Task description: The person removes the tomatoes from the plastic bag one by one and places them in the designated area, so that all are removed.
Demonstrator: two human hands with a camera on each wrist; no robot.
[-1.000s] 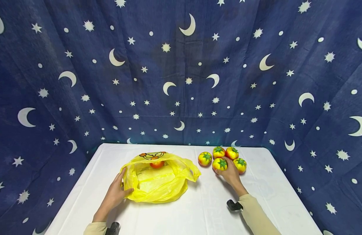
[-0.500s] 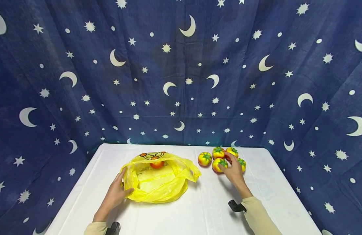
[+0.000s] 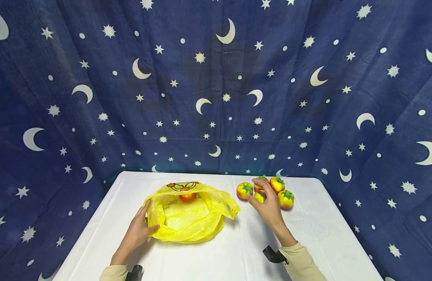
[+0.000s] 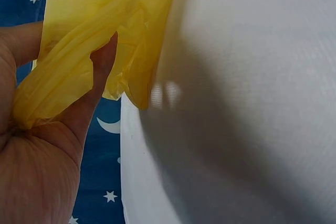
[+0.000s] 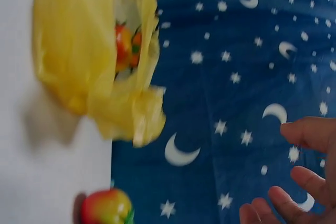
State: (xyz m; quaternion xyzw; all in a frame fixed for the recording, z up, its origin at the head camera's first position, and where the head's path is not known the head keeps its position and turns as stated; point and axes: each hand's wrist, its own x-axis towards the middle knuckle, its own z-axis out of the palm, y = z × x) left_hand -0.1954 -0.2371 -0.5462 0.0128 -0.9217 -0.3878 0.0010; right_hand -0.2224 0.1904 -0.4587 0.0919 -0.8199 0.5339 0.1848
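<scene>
A yellow plastic bag [image 3: 191,230] lies on its side with its mouth spread toward me. My left hand [image 3: 136,231] grips its left edge; in the left wrist view, a bunched strip of the bag [image 4: 63,87] runs into the palm between thumb and fingers. Inside the bag shows a red-orange tomato [image 3: 187,197]. My right hand [image 3: 268,207] hovers over a group of red-and-yellow tomatoes with green tops, thumb and fingers apart and holding nothing. Its thumb overlaps the leftmost tomato [image 3: 244,191] in the head view. Two tomatoes behind the hand are partly hidden.
To the right of the hand sit a front tomato [image 3: 285,199] and a back tomato [image 3: 277,184]. Everything stands on a white-covered table [image 3: 233,257]. A dark blue curtain [image 3: 223,128] with moons and stars surrounds the table's back and sides.
My right hand was on the front middle tomato, drew back to the right, and has now moved left toward the leftmost one. Left hand and bag stay put.
</scene>
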